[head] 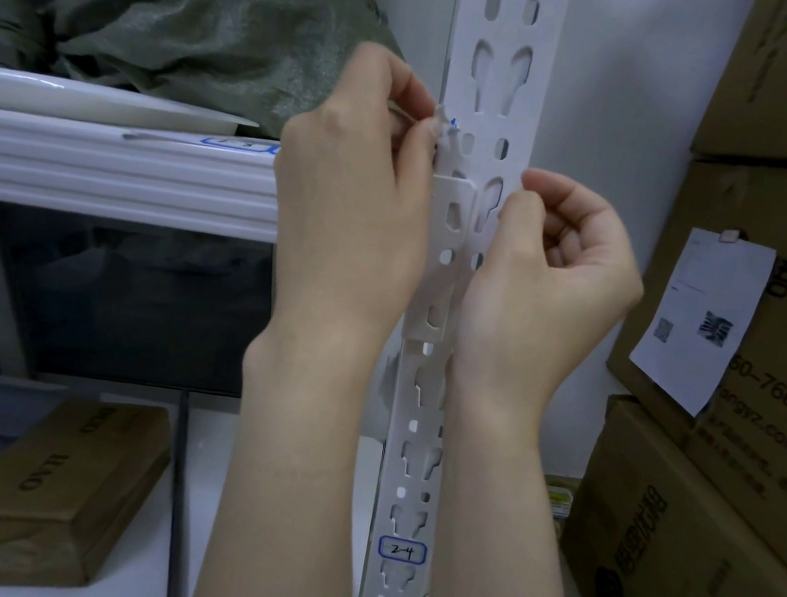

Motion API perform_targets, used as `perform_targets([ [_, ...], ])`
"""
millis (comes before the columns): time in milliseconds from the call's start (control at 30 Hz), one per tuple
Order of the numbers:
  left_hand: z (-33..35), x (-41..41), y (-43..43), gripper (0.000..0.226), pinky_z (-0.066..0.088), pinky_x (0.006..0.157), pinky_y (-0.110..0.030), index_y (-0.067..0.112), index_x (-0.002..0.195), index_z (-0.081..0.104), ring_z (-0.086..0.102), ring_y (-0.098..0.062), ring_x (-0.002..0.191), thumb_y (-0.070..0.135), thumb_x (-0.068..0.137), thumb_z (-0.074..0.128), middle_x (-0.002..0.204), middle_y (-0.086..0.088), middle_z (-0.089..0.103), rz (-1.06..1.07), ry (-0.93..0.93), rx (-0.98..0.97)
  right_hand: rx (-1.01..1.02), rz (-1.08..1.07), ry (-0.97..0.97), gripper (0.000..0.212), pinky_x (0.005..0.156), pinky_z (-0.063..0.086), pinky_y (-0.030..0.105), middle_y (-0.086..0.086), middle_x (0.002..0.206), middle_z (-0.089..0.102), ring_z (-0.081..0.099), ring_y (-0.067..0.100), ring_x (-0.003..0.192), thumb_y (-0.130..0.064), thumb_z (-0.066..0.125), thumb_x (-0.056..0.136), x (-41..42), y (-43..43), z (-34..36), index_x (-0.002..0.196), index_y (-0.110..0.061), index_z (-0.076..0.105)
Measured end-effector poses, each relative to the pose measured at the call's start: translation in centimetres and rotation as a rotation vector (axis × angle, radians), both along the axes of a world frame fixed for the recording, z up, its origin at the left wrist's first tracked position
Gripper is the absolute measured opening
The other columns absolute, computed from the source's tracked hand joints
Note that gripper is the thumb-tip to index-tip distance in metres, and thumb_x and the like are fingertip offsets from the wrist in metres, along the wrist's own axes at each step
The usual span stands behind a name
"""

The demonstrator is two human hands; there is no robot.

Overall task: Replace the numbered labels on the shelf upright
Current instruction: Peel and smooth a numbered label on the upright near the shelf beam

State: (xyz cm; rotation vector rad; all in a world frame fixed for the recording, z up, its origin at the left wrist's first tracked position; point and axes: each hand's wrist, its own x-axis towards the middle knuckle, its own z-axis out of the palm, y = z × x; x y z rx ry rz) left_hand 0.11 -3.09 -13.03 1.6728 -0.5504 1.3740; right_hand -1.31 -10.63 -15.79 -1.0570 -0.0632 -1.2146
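Left hand (354,177), frame centre, pinching crumpled label scrap (444,124) half-peeled off upright (505,25). Right hand (553,267) curled at upright's right edge; grasp unclear. Label 24 (402,551) intact, lower centre. Step: peeling old label. Next: pull scrap free.

Left hand (347,217) pinches a crumpled label scrap (444,124) at the left edge of the white shelf upright (488,106), 12 o'clock of centre. Right hand (555,283), fingers curled, touches the upright's right edge at 3 o'clock. Label "24" (402,551) sits on the upright at 6 o'clock.
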Motion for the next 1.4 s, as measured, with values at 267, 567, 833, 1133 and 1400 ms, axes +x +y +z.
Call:
perform_targets([
  [267,0.0,0.0,0.1,0.008,0.056,0.072,-0.045,0.008,0.099,0.056,0.069,-0.020,0.074,0.015,0.094,0.055,0.072,0.006,0.067,-0.001,-0.001,-0.008,-0.006,0.018,0.000,0.015,0.062,0.051,0.019,-0.003,0.072,0.065,0.058,0.012,0.065,-0.002,0.065,0.084,-0.2,-0.1,0.0,0.084,-0.018,0.068],
  [567,0.2,-0.4,0.5,0.003,0.057,0.073,-0.044,0.014,0.095,0.053,0.070,-0.011,0.072,0.015,0.096,0.055,0.074,0.002,0.069,-0.101,0.036,-0.037,-0.013,0.002,-0.006,0.017,0.065,0.052,0.019,-0.007,0.073,0.065,0.060,0.008,0.067,-0.001,0.066,0.084,-0.3,-0.1,0.3,0.085,-0.018,0.068],
  [833,0.8,-1.8,1.6,0.002,0.056,0.084,-0.028,0.022,0.090,0.067,0.065,-0.003,0.093,0.022,0.091,0.065,0.092,0.013,0.068,-0.131,0.124,0.062,-0.139,-0.076,-0.102,0.016,0.067,0.054,0.020,-0.008,0.074,0.070,0.068,0.009,0.071,-0.011,0.079,0.081,-1.7,0.0,1.1,0.089,-0.019,0.067],
  [1133,1.0,-3.0,1.9,0.007,0.051,0.070,-0.018,0.016,0.091,0.070,0.071,-0.008,0.085,0.011,0.092,0.066,0.087,0.002,0.075,-0.508,0.270,-0.015,-0.177,0.049,-0.138,0.019,0.067,0.055,0.021,-0.008,0.074,0.069,0.068,0.010,0.073,-0.008,0.082,0.079,-1.9,-0.1,1.1,0.091,-0.013,0.068],
  [1400,1.0,-3.4,2.2,0.008,0.055,0.064,-0.018,0.009,0.093,0.071,0.073,-0.011,0.079,0.006,0.092,0.064,0.084,-0.005,0.076,-0.617,0.313,-0.067,-0.157,0.171,-0.164,0.019,0.069,0.055,0.022,-0.006,0.074,0.069,0.068,0.010,0.074,-0.008,0.082,0.078,-2.2,-0.4,1.2,0.089,-0.014,0.068],
])
